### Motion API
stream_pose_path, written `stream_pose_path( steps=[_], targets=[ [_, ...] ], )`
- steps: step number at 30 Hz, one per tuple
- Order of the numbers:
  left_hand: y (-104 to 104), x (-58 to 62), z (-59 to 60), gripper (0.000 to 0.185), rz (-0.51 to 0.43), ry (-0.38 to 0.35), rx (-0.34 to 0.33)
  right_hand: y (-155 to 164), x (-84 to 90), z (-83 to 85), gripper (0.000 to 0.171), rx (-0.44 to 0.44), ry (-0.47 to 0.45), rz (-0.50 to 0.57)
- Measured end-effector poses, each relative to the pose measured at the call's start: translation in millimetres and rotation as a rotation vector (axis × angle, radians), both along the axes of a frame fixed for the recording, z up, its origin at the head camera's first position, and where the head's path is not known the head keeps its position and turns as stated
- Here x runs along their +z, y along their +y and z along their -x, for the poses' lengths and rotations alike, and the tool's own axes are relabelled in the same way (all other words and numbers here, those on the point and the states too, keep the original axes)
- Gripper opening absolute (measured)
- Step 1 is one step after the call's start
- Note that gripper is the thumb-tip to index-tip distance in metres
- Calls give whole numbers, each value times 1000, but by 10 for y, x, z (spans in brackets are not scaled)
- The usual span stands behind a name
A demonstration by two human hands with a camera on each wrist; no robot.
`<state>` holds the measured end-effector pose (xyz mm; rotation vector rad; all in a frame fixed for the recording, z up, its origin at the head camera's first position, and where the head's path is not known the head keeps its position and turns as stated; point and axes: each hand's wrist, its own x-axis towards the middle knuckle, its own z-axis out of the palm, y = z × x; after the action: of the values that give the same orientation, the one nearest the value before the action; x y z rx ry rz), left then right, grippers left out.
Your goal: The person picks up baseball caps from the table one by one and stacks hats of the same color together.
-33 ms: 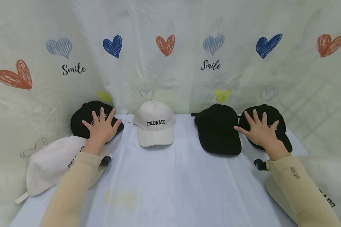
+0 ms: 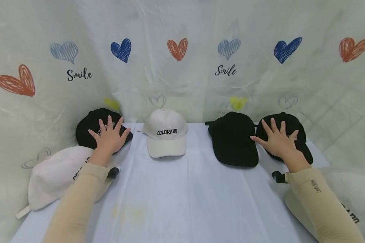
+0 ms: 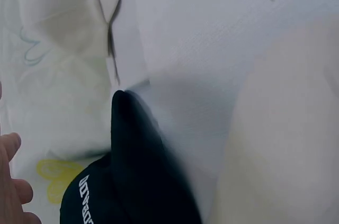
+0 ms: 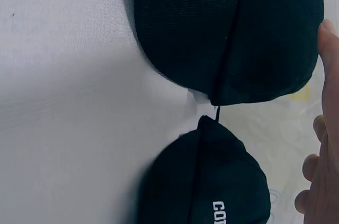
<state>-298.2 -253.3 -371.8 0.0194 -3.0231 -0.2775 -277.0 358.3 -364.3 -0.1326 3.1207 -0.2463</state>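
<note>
My left hand (image 2: 108, 136) is spread wide, overlapping the black cap (image 2: 89, 126) at the back left in the head view. In the left wrist view its fingertips (image 3: 22, 189) show apart from that cap, whose white lettering and brim (image 3: 143, 166) are visible. At the back right, my right hand (image 2: 278, 140) has its fingers splayed over a black cap (image 2: 299, 135) with lettering. Its thumb side overlaps the edge of a plain-fronted black cap (image 2: 234, 138) beside it. Neither hand grips anything. A white COLORADO cap (image 2: 166, 133) sits between the hands at the back.
Under the left forearm lies a white cap (image 2: 54, 179), and another white cap (image 2: 349, 189) lies by the right forearm. A white cloth (image 2: 182, 202) covers the table. Behind the caps hangs a curtain (image 2: 200, 87) printed with hearts.
</note>
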Motion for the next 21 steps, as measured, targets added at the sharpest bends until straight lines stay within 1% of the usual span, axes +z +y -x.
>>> stream_pose_path(
  steps=[6, 12, 21],
  targets=[
    [33, 12, 37, 81, 1, -4, -8, 16, -6, 12, 103, -7, 6, 2],
    [63, 35, 42, 79, 8, 15, -16, 9, 21, 22, 103, -3, 7, -10],
    [92, 103, -52, 78, -19, -16, -24, -9, 61, -5, 103, 2, -10, 0]
  ],
)
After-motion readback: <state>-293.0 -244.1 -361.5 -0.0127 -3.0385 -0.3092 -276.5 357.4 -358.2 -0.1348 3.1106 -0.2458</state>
